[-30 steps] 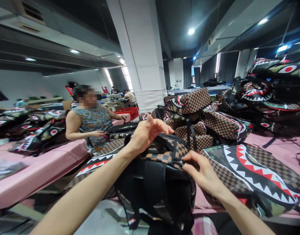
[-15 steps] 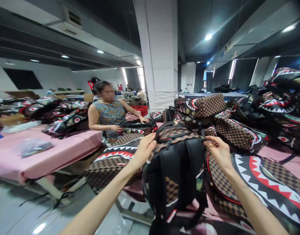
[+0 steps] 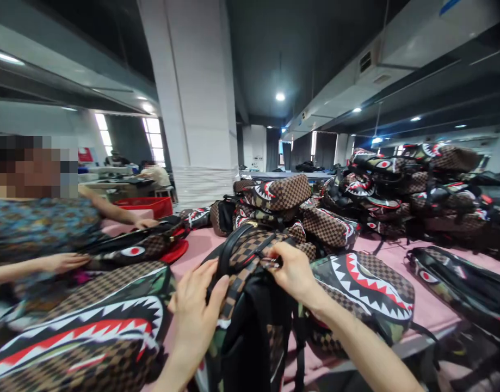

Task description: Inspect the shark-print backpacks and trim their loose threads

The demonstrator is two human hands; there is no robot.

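Observation:
A brown checkered backpack with black straps [image 3: 250, 326] stands upright in front of me, its black back panel facing me. My left hand [image 3: 196, 310] lies against the left side of its top, fingers spread around the checkered edge beside the black handle [image 3: 229, 247]. With thumb and fingers pinched, my right hand [image 3: 288, 269] grips the top edge near the zipper; a small metal piece shows at the fingertips. Shark-mouth backpacks lie on both sides, one at the left [image 3: 90, 332] and one at the right [image 3: 364, 288].
Across the pink table [image 3: 201, 245], a person in a patterned top [image 3: 41, 223] handles another backpack [image 3: 131, 250]. A red crate [image 3: 152, 206] sits behind. Piled backpacks [image 3: 417, 190] rise at the right back, near a white pillar [image 3: 196, 109]. An open backpack [image 3: 457, 277] lies at right.
The view has swung right and closer to the person. My right hand has moved inward from the backpack's right top corner to its zipper, and the backpack has turned somewhat.

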